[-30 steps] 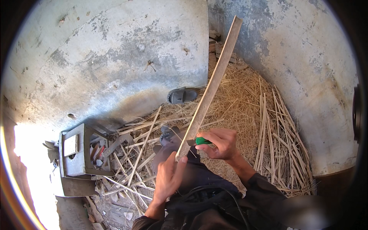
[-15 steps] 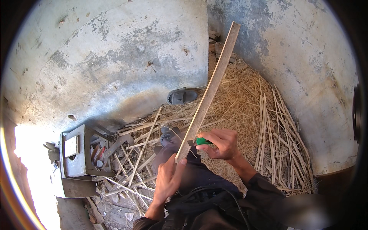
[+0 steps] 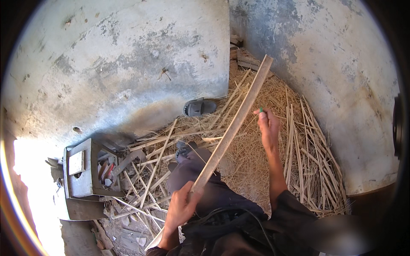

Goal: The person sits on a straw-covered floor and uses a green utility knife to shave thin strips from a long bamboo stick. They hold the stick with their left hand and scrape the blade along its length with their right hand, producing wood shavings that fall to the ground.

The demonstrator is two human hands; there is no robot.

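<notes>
A long split bamboo strip (image 3: 235,123) slants up and away from my lap toward the far right. My left hand (image 3: 181,207) is closed around its lower part, and a short end shows below my wrist. My right hand (image 3: 269,128) is raised to the right of the strip, apart from it. Its fingers are closed on a green-handled knife (image 3: 261,110); only a bit of the green shows, and the blade cannot be made out.
Straw-like shavings (image 3: 252,160) cover the floor ahead. Split strips (image 3: 318,164) are heaped at the right, with more lying crosswise at the left. A grey sandal (image 3: 200,107) lies by the worn wall (image 3: 141,55). An open-sided box (image 3: 83,181) with odds and ends stands at the left.
The strip has shifted down toward me, its lower end now past my left hand. My right hand has moved from the strip's near end forward and right, with the knife.
</notes>
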